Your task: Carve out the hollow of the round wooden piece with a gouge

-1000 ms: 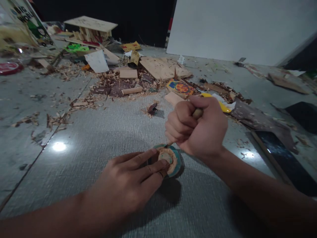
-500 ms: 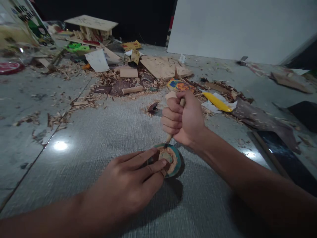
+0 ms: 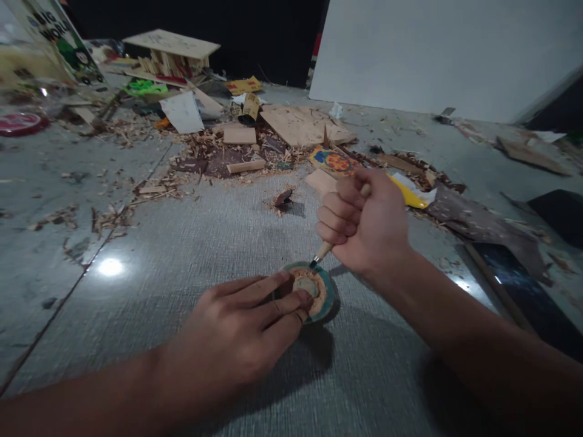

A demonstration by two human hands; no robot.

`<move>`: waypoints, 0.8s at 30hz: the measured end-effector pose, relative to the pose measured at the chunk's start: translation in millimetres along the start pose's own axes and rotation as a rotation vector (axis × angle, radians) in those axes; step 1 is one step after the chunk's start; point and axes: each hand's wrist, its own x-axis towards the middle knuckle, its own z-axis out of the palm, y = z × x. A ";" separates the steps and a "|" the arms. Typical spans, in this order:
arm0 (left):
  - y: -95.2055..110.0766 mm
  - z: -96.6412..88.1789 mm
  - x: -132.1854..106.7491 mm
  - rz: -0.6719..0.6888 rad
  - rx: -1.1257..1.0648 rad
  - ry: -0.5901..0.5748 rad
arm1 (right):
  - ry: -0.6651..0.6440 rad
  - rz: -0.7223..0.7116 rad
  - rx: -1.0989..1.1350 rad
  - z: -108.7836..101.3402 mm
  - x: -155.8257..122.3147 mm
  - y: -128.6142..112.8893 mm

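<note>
A round wooden disc (image 3: 328, 298) with a teal rim and a pale carved ring around a raised centre sits on the grey surface. My left hand (image 3: 248, 331) grips its left side, fingers pressed over the edge and centre; the thumb is hidden. Wrapped in a fist, my right hand (image 3: 362, 221) holds a wood-handled chisel (image 3: 323, 250), slanting down to the left. Its metal tip touches, or is just over, the carved ring near the far rim. Wood crumbs lie in the ring.
Behind lie wood shavings, a plywood sheet (image 3: 300, 124), a dark wood chip (image 3: 283, 198) and a small wood block (image 3: 239, 135). At right are a yellow tool (image 3: 412, 195), partly hidden by my right hand, a dark cloth (image 3: 478, 215) and a black phone-like slab (image 3: 514, 285).
My right hand has moved right with the chisel, which now leans more. Its tip has shifted slightly right along the ring. My left hand stays on the disc.
</note>
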 end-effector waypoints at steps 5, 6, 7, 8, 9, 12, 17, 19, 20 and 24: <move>2.5 4.1 -5.1 -0.048 -0.011 0.015 | -0.149 -0.161 -0.197 10.0 -17.8 4.0; 2.7 3.5 -4.6 -0.051 -0.014 0.015 | -0.164 -0.187 -0.223 10.7 -19.7 6.1; 2.7 2.4 -3.7 -0.048 -0.012 0.008 | -0.174 -0.210 -0.248 11.4 -21.4 8.3; 2.4 1.0 -2.6 -0.040 -0.007 0.001 | -0.182 -0.231 -0.270 12.2 -22.9 10.3; 2.0 -0.6 -1.3 -0.030 0.000 -0.005 | -0.183 -0.244 -0.290 13.0 -24.3 12.2; 0.5 -4.4 2.0 -0.003 0.019 -0.015 | -0.171 -0.266 -0.339 15.2 -27.9 16.0; 0.3 -6.8 3.8 0.015 0.051 -0.039 | -0.139 -0.213 -0.252 11.4 -22.3 15.3; 0.7 -7.2 4.7 0.022 0.060 -0.049 | -0.114 -0.168 -0.190 8.5 -16.0 13.6; 0.8 -7.4 5.2 0.025 0.059 -0.047 | -0.106 -0.150 -0.164 7.3 -12.8 12.8; 0.4 -7.2 7.2 0.045 0.031 -0.033 | -0.045 -0.072 -0.058 2.3 -1.7 10.4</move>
